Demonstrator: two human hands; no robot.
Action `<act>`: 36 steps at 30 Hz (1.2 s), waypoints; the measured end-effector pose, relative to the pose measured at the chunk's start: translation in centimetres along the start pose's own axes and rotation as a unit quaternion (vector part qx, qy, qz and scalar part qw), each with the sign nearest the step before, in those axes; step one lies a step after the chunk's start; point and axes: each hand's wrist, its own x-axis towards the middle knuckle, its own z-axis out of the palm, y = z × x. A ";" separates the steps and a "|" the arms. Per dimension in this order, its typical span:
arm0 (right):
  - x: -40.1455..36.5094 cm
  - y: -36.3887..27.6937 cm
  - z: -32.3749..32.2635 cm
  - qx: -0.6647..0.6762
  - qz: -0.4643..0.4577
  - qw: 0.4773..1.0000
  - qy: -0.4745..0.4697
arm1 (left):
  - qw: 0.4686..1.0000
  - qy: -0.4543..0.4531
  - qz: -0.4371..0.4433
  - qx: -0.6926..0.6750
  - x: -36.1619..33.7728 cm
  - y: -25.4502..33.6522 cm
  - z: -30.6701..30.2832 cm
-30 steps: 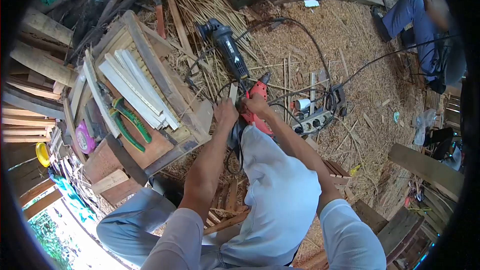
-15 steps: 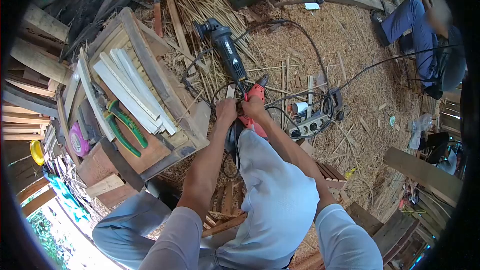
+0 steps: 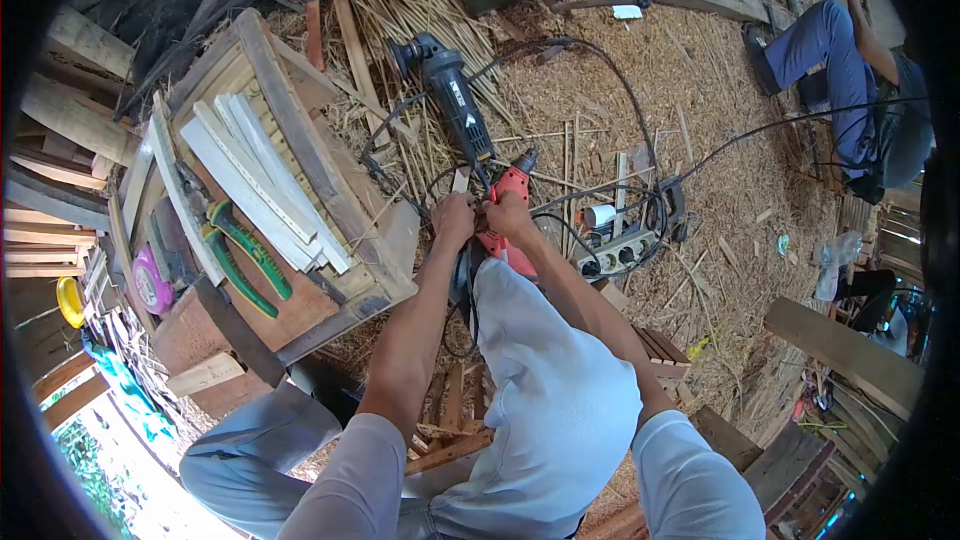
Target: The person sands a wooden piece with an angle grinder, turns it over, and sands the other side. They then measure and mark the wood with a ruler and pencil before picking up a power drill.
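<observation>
My left hand (image 3: 454, 218) is closed beside the lower end of a small pale wood strip (image 3: 461, 180); what its fingers hold is too small to make out. Close to its right, my right hand (image 3: 508, 216) is closed with fingers bent over the body of a red drill (image 3: 513, 183), whose dark chuck points up and away. The fingertips of both hands nearly meet, and what lies between them is hidden. A black angle grinder (image 3: 456, 105) lies just beyond the hands. Black cable hangs below my left hand.
Left is a wooden frame (image 3: 290, 130) bearing white strips (image 3: 255, 180), green-handled pliers (image 3: 245, 260) and a pink tape measure (image 3: 152, 280). A power strip (image 3: 618, 252) and cables lie on the shavings at right. Another person (image 3: 830, 60) sits at upper right.
Both hands stay at the drill with only a slight shift of the fingers. The other person's arm and head have moved a little. The view has shifted slightly.
</observation>
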 end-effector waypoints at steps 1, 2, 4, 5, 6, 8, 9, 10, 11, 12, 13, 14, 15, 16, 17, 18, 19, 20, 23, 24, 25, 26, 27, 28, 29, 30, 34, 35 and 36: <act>0.1 0.4 0.1 0.000 0.001 1.000 0.000 | 1.000 -0.001 0.000 0.000 -0.1 0.1 0.0; 0.1 0.4 0.2 0.005 -0.004 1.000 0.003 | 1.000 0.008 0.006 -0.007 -0.2 0.1 0.0; 0.2 0.3 0.3 0.011 -0.011 1.000 0.005 | 1.000 0.018 0.012 -0.014 -0.1 0.1 -0.2; 0.1 0.3 0.3 0.005 -0.021 0.999 0.024 | 0.998 0.012 0.014 -0.061 0.0 0.2 -0.2; -0.1 0.2 0.1 -0.002 -0.030 0.999 0.044 | 0.994 0.005 0.017 -0.110 0.1 0.4 -0.3; -1.0 -1.6 -1.1 0.020 -0.047 0.991 0.123 | 0.991 0.019 0.012 -0.135 0.1 0.9 -0.3; -1.1 -2.0 -1.6 0.042 -0.063 0.977 0.201 | 0.987 0.032 0.006 -0.160 0.1 1.2 -0.2; -0.9 -2.1 -2.0 0.041 -0.062 0.977 0.200 | 0.986 0.032 0.004 -0.161 0.1 1.4 -0.1; -0.4 -2.5 -2.8 0.004 -0.066 0.978 0.200 | 0.984 0.043 0.000 -0.174 0.2 1.5 -0.1; 0.3 -2.4 -3.3 -0.032 -0.069 0.977 0.201 | 0.981 0.054 -0.003 -0.186 0.3 1.6 0.0; 1.0 -2.3 -3.6 -0.064 -0.093 0.979 0.170 | 0.981 0.053 -0.003 -0.185 0.3 1.8 0.1; 1.7 -2.4 -3.6 -0.062 -0.092 0.979 0.169 | 0.981 0.053 -0.026 -0.186 0.4 1.9 0.1; 2.3 -2.3 -3.6 -0.156 -0.142 0.968 0.137 | 0.980 0.053 -0.050 -0.187 0.4 2.1 0.0; 2.9 -2.3 -3.6 -0.248 -0.189 0.945 0.103 | 0.980 0.052 -0.051 -0.186 0.5 2.3 0.0; 3.7 -2.3 -3.4 -0.247 -0.190 0.945 0.101 | 0.982 0.045 -0.061 -0.175 0.6 2.5 -0.2; 5.4 -1.1 -2.4 -0.293 -0.188 0.933 0.086 | 0.983 0.038 -0.072 -0.164 0.7 2.5 -0.3; 5.8 -1.2 -1.9 -0.338 -0.187 0.920 0.070 | 0.983 0.038 -0.074 -0.162 0.8 2.2 -0.1; 6.0 -1.1 -1.6 -0.336 -0.188 0.921 0.068 | 0.984 0.017 -0.068 -0.164 0.9 1.9 0.0; 4.2 -4.3 -2.7 -0.273 -0.106 0.951 0.095 | 0.978 -0.012 -0.065 -0.200 1.0 1.5 0.0; 3.6 -5.2 -3.1 -0.264 -0.062 0.958 0.095 | 0.970 -0.020 -0.066 -0.232 0.9 1.6 0.0; 3.4 -5.6 -3.3 -0.254 -0.019 0.962 0.095 | 0.970 -0.021 -0.066 -0.234 0.8 2.0 -0.3; 3.1 -5.9 -3.5 -0.255 -0.019 0.962 0.094 | 0.959 -0.009 -0.083 -0.272 0.7 2.4 -0.6; 3.0 -6.0 -3.6 -0.245 -0.013 0.962 0.115 | 0.946 0.003 -0.101 -0.309 0.6 2.5 -0.4; 3.0 -6.2 -3.6 -0.234 -0.008 0.962 0.137 | 0.946 0.002 -0.102 -0.309 0.8 2.4 0.1; 2.9 -6.4 -3.7 -0.235 -0.007 0.962 0.136 | 0.943 0.021 -0.111 -0.314 1.0 2.4 0.7; 3.1 -6.3 -3.9 -0.242 -0.012 0.962 0.122 | 0.939 0.040 -0.119 -0.320 1.3 2.2 1.3; 4.4 -5.5 -5.6 -0.290 -0.087 0.949 0.091 | 0.926 0.109 -0.146 -0.332 1.1 3.1 2.3; 4.8 -5.4 -6.3 -0.298 -0.083 0.948 0.070 | 0.939 0.126 -0.126 -0.296 0.8 3.5 1.9; 4.6 -6.1 -7.4 -0.305 -0.080 0.948 0.050 | 0.950 0.144 -0.105 -0.257 0.1 4.2 0.7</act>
